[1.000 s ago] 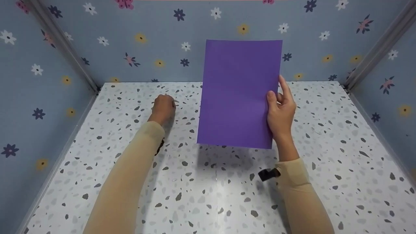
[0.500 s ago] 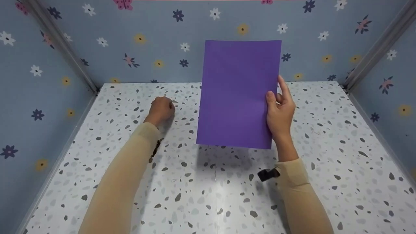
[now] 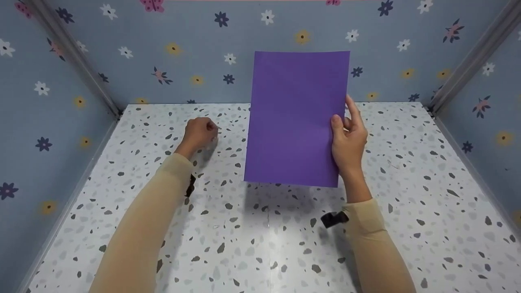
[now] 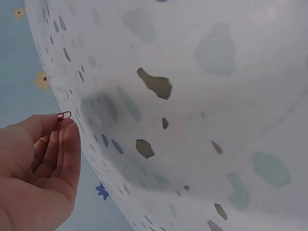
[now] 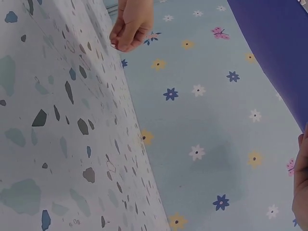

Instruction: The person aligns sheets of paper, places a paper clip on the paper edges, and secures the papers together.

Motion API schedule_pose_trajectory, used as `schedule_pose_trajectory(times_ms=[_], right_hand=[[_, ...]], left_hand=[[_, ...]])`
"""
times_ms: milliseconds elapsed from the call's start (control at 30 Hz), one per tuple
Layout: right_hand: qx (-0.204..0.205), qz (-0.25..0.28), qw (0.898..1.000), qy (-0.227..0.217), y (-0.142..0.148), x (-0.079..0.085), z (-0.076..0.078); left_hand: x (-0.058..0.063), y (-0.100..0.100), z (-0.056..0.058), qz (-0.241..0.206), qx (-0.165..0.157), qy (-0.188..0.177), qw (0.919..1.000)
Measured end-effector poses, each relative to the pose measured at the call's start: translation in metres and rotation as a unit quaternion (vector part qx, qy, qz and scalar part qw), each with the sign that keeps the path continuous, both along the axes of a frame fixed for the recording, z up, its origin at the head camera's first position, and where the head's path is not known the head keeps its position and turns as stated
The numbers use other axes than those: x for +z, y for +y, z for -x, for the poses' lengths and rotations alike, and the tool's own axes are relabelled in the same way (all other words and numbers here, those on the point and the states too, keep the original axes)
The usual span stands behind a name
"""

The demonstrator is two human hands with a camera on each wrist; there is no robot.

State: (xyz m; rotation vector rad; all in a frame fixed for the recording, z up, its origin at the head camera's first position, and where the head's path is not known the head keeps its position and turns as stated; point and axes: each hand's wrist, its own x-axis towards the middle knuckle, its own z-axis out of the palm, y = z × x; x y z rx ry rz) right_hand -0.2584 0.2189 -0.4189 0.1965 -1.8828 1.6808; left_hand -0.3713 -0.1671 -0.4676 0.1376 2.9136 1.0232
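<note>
My right hand point(image 3: 350, 142) grips a purple sheet of paper point(image 3: 296, 118) by its right edge, thumb on the front face and fingers behind. The sheet is raised above the table and tilted upright towards me. To its left, my left hand point(image 3: 198, 132) is held over the table. In the left wrist view, the thumb and fingers of that hand pinch a small red paper clip point(image 4: 64, 115), with its looped end sticking out past the fingertips. The right wrist view catches the purple sheet at the upper right and only a part of the right hand at the edge.
A white speckled table point(image 3: 228, 244) lies under both hands. Blue flowered panels point(image 3: 134, 53) stand at the back and on both sides, joined by grey corner posts point(image 3: 468, 61). A black strap point(image 3: 334, 219) sits at the right wrist.
My left hand has shifted slightly left and turned, showing more of its thumb side. The right hand and the purple sheet have stayed almost where they were.
</note>
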Motion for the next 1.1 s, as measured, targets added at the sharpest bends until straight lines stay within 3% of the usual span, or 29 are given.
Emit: schedule_pose_trajectory(times_ms=[200, 367, 700, 1100], right_hand=[[-0.001, -0.011, 1.0, 0.005, 0.0, 0.0, 0.0], [0.006, -0.004, 1.0, 0.008, -0.001, 0.001, 0.001], [0.016, -0.012, 1.0, 0.015, -0.005, 0.0, -0.001], [0.021, -0.017, 1.0, 0.013, -0.012, -0.003, -0.001]], left_hand=[[0.01, 0.006, 0.001, -0.042, 0.01, 0.045, 0.9981], [0.025, 0.014, -0.001, -0.078, 0.015, 0.072, 0.9943], [0.057, 0.031, -0.004, -0.161, 0.015, 0.087, 0.9831], [0.088, 0.04, -0.006, -0.214, -0.006, 0.111, 0.9705]])
